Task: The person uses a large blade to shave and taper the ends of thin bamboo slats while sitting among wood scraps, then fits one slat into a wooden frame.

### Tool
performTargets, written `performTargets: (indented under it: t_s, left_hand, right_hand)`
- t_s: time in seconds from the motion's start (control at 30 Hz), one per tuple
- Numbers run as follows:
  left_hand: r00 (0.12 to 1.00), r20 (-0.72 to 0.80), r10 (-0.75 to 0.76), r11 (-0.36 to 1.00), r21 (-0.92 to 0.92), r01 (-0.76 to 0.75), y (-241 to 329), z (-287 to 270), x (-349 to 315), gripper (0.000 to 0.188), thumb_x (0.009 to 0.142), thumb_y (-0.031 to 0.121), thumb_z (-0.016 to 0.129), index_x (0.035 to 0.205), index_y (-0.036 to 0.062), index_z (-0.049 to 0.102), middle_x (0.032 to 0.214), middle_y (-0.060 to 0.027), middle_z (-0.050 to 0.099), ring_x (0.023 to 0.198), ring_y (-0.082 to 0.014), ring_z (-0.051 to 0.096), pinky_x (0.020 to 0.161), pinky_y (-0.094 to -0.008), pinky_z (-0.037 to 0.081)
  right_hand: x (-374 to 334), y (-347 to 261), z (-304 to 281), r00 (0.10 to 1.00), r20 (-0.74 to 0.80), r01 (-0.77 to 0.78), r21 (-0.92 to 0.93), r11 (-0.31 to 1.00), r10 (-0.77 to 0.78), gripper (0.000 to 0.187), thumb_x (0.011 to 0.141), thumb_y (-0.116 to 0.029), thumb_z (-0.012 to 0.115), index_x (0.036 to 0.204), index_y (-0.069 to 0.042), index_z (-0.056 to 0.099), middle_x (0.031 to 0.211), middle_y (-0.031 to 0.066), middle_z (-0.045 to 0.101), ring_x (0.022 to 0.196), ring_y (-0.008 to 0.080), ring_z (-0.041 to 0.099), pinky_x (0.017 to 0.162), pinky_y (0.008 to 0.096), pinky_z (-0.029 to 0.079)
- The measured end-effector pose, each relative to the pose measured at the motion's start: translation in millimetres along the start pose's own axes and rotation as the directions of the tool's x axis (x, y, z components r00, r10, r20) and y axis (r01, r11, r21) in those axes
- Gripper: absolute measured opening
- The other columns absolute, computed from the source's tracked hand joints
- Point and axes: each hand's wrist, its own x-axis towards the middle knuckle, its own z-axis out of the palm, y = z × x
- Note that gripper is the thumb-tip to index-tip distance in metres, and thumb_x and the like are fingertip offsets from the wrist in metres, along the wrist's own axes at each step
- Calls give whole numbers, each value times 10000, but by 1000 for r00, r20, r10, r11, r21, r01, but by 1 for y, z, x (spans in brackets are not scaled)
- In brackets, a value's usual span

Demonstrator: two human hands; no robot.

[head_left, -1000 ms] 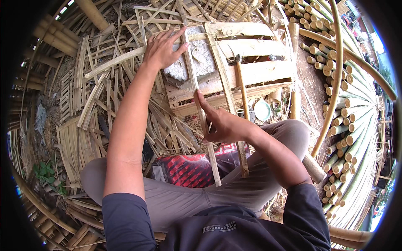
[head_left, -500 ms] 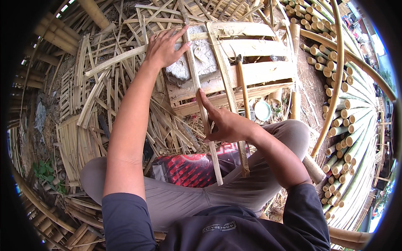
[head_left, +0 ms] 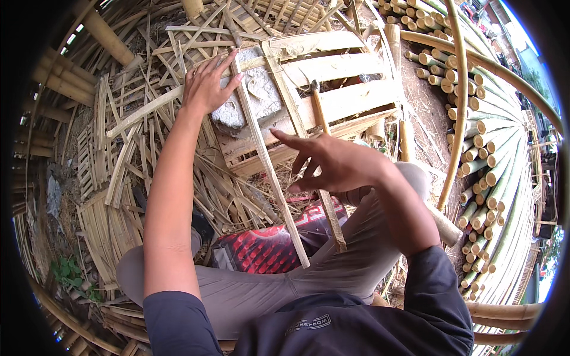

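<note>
A long bamboo strip [head_left: 261,148] slants from the rough grey stone block [head_left: 262,90] down toward my lap. My left hand [head_left: 205,89] rests at its far end with fingers spread, the fingertips touching it where it meets a crosswise strip [head_left: 145,111]. My right hand [head_left: 341,160] hovers to the right of the strip, apart from it, its fingers loosely spread and holding nothing. Beneath that hand runs a second bamboo strip [head_left: 289,101], roughly alongside the first. A hammer [head_left: 320,107] leans on the slatted wooden crate [head_left: 356,102], its lower handle hidden behind my right hand.
Loose bamboo strips [head_left: 219,178] litter the ground left of the crate. A red and black printed sack [head_left: 267,249] lies between my crossed legs. Cut bamboo poles [head_left: 493,142] are stacked on the right, behind a curved pole [head_left: 460,89]. Woven bamboo lattice stands at the far side.
My right hand has come off the first strip and lifted to the right, its fingers opening. My left hand stays at the strip's far end. The whole view has shifted slightly.
</note>
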Motion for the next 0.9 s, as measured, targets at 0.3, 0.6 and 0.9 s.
performTargets:
  t_s: [0.3, 0.6, 0.9]
  left_hand:
    - [999, -24, 29, 999, -24, -30, 13, -8, 4, 691, 960, 698, 411, 1578, 411, 302, 1572, -135, 433, 1443, -366, 410, 1182, -578, 274]
    - [997, -66, 44, 998, -33, -46, 8, -7, -2, 640, 974, 600, 453, 1566, 375, 362, 1545, -141, 471, 1405, -391, 453, 1162, -556, 292]
    - [997, -74, 35, 999, 1, -35, 10, -4, 0, 629, 977, 573, 463, 1566, 375, 362, 1544, -138, 473, 1410, -371, 451, 1169, -539, 292]
  right_hand:
    - [4, 190, -191, 669, -743, -553, -470, 688, 30, 165, 903, -184, 697, 1005, -73, 766, 844, 114, 771, 791, 221, 756, 748, 367, 598]
    - [45, 276, -205, 768, -331, -583, -6, 812, 549, 291, 935, -8, 594, 1182, -72, 735, 1111, 137, 737, 903, 211, 742, 745, 296, 662]
    - [43, 273, -204, 799, -125, -596, -290, 749, 588, 441, 940, -51, 578, 1374, -121, 618, 1145, 130, 723, 975, 212, 722, 808, 313, 634]
